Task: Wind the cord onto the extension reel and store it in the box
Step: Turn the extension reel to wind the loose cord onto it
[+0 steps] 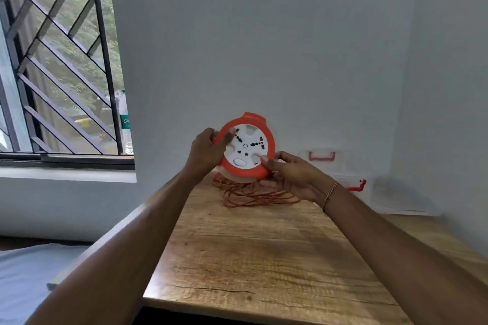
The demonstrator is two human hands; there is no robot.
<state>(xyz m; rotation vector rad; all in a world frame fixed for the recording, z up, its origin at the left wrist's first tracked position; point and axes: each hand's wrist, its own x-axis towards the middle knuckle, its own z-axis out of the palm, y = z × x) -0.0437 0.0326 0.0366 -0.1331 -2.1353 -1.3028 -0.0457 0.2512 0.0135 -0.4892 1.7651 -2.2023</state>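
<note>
Reel orange rim, white face with dark and red socket marks; cord orange; table light brown wood grain; box clear with red handle and latch; wall pale grey.

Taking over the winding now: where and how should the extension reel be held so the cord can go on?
Probably by the orange rim, from the left edge, as the left hand grips the extension reel now. It stands upright, white socket face toward the camera. That leaves the right hand, thumb in a recess of the face, to turn it. The cord lies loose on the table below.
</note>
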